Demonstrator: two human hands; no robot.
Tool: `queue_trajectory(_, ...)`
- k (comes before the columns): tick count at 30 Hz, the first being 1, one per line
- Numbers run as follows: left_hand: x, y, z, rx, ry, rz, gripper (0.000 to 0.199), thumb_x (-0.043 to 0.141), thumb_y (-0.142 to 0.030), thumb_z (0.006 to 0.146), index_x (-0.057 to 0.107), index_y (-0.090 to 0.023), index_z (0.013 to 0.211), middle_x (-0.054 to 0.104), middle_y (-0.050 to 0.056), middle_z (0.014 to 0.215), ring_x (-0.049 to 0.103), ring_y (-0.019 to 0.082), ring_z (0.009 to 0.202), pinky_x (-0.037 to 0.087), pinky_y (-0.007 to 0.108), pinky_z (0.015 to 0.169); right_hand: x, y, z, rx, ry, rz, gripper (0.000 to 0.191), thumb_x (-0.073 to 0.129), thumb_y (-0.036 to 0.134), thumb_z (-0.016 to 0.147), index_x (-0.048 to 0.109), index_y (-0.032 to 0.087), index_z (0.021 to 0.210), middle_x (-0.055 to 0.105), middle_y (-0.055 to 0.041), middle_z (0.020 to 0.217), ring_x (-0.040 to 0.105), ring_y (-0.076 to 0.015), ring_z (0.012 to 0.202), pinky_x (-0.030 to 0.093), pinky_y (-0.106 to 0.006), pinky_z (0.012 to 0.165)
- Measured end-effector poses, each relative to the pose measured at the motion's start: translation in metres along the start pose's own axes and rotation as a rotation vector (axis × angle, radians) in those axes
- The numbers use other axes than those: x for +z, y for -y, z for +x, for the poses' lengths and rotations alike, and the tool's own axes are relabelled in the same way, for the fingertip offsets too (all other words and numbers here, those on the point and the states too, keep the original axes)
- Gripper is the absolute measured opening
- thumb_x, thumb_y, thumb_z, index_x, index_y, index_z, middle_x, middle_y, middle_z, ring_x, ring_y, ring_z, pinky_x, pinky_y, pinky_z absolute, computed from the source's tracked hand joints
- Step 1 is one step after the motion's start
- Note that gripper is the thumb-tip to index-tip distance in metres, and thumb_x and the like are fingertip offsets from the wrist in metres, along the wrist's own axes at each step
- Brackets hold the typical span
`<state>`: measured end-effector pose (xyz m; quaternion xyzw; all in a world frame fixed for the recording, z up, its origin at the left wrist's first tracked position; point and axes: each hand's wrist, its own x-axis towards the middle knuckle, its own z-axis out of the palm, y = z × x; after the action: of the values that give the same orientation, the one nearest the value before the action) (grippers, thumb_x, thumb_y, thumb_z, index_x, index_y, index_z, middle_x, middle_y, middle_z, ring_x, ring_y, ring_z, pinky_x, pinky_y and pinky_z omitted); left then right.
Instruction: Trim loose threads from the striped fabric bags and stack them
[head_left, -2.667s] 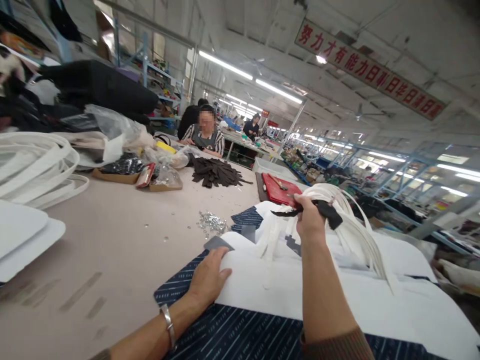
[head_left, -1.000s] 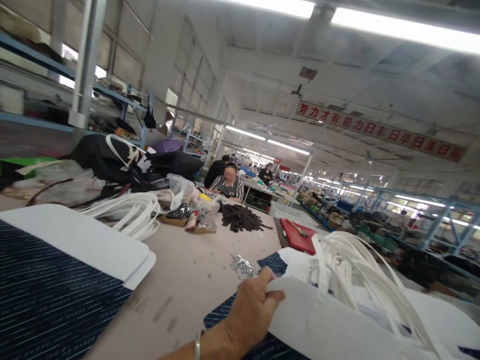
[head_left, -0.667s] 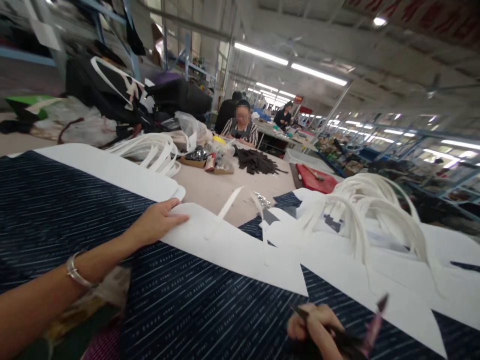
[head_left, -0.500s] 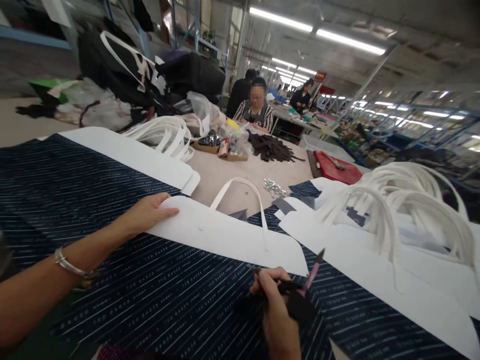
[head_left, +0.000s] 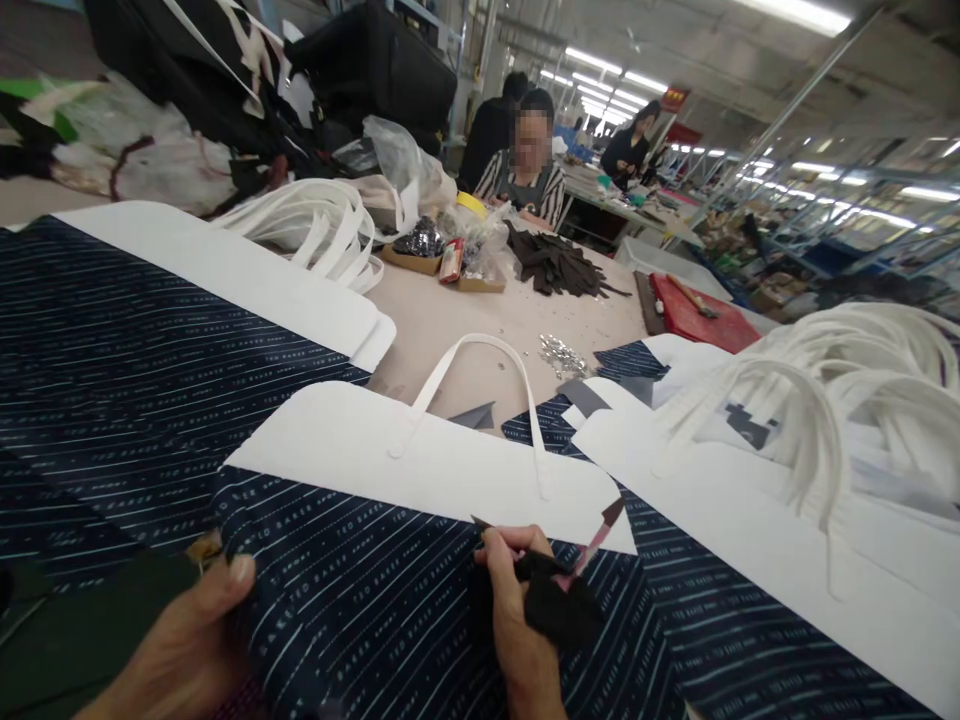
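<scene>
Lower left, my left hand (head_left: 187,630) grips the near left edge of a navy panel (head_left: 360,590) with white printed lines and lettering, thumb up and the other fingers hidden. My right hand (head_left: 517,600) is closed round a pointed tool (head_left: 480,522), its dark tip over the panel near the seam with the white band. A pink piece with a dark pointed end (head_left: 596,540) and a black wrapping (head_left: 562,600) stick out of the same hand; I cannot tell if they are one tool. On the white band (head_left: 450,450) a white strap handle (head_left: 480,340) arches up.
More navy-and-white panels (head_left: 195,265) lie to the left and right. White strap bundles (head_left: 810,400) rest on the right pile and behind the left one. Small metal pieces (head_left: 562,355), dark strips (head_left: 559,260) and a red pad with a hammer (head_left: 705,315) lie beyond. A person (head_left: 525,180) sits opposite.
My left hand has left the white band and moved down to the panel's near left edge, which now lifts and bends. My right hand has shifted slightly left with the tool.
</scene>
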<state>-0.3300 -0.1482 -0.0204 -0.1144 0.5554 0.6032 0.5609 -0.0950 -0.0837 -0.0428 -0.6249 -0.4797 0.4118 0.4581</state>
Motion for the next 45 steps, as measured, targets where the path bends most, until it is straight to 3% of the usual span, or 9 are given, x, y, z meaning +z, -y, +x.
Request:
queue_trajectory(2,0.015,0.020,-0.009,-0.014,0.082,-0.035,0.093,0.088,-0.030,0.044,0.061,-0.040,0.133,0.081,-0.001,0.104,0.064,0.040,0.122,0.065,0.052,0.086,-0.001,-0.002,-0.001,0.035,0.007,0.032,0.035,0.068,0.057,0.086,0.067,0.022,0.081,0.068,0.0001,0.073,0.064,-0.0191,0.070,0.049,-0.030,0.068)
queue_trajectory(5,0.053,0.036,-0.017,-0.077,0.145,-0.022,0.086,0.089,-0.023,0.047,0.066,-0.029,0.129,0.080,0.004,0.112,0.065,0.039,0.121,0.063,0.050,0.092,-0.002,-0.004,-0.002,0.004,0.009,0.031,0.035,0.067,0.056,0.088,0.067,0.022,0.079,0.068,0.0000,0.073,0.065,-0.0191,0.073,0.049,-0.030,0.069)
queue_trajectory(8,0.088,0.040,-0.018,-0.088,0.082,0.012,0.050,0.084,-0.021,0.066,0.072,-0.015,0.114,0.079,0.010,0.107,0.071,0.036,0.111,0.063,0.047,0.092,-0.004,-0.006,-0.002,-0.037,0.006,0.013,0.036,0.064,0.055,0.090,0.066,0.022,0.076,0.067,0.0002,0.074,0.064,-0.0182,0.073,0.049,-0.030,0.070)
queue_trajectory(12,0.111,0.038,-0.009,-0.096,-0.047,0.031,0.016,0.067,-0.016,0.088,0.074,-0.012,0.102,0.078,0.012,0.107,0.074,0.028,0.101,0.063,0.039,0.090,-0.004,-0.006,0.000,-0.062,0.013,-0.005,0.036,0.063,0.053,0.091,0.066,0.023,0.071,0.065,0.0013,0.070,0.062,-0.0165,0.069,0.048,-0.029,0.069)
queue_trajectory(20,0.101,0.035,-0.003,-0.273,-0.042,-0.100,0.032,0.056,-0.027,0.098,0.069,-0.014,0.124,0.078,0.011,0.111,0.074,0.029,0.105,0.063,0.042,0.093,0.002,0.010,-0.003,0.074,-0.090,0.117,0.031,0.066,0.050,0.089,0.064,0.022,0.075,0.067,0.0008,0.070,0.064,-0.0166,0.069,0.046,-0.029,0.066)
queue_trajectory(24,0.105,0.037,-0.011,-0.240,0.006,0.018,0.032,0.062,-0.019,0.094,0.069,-0.010,0.124,0.079,0.015,0.106,0.075,0.034,0.102,0.061,0.051,0.095,0.007,0.011,-0.003,0.086,-0.108,0.056,0.033,0.066,0.051,0.088,0.064,0.021,0.074,0.067,0.0000,0.067,0.064,-0.0172,0.066,0.042,-0.029,0.058)
queue_trajectory(30,0.119,0.038,-0.013,-0.324,-0.064,0.155,0.035,0.065,-0.010,0.091,0.069,-0.006,0.125,0.079,0.020,0.104,0.076,0.037,0.100,0.061,0.054,0.092,0.013,0.015,-0.005,0.061,-0.171,0.065,0.029,0.066,0.045,0.089,0.065,0.021,0.072,0.067,0.0005,0.066,0.065,-0.0160,0.064,0.047,-0.028,0.061)
queue_trajectory(37,0.096,0.040,-0.003,-0.499,0.024,0.029,0.050,0.071,-0.012,0.087,0.063,-0.010,0.136,0.077,0.017,0.115,0.072,0.037,0.110,0.058,0.051,0.098,0.011,0.018,-0.003,0.095,-0.179,0.083,0.025,0.070,0.038,0.085,0.067,0.022,0.066,0.067,0.0013,0.067,0.063,-0.0126,0.058,0.043,-0.024,0.052)
queue_trajectory(45,0.093,0.039,0.001,-0.597,0.009,-0.090,0.060,0.080,-0.021,0.082,0.062,-0.015,0.139,0.076,0.015,0.122,0.069,0.037,0.116,0.054,0.048,0.103,0.015,0.015,-0.006,0.112,-0.243,0.056,0.021,0.073,0.033,0.082,0.067,0.022,0.065,0.068,0.0008,0.071,0.064,-0.0123,0.064,0.051,-0.022,0.062)
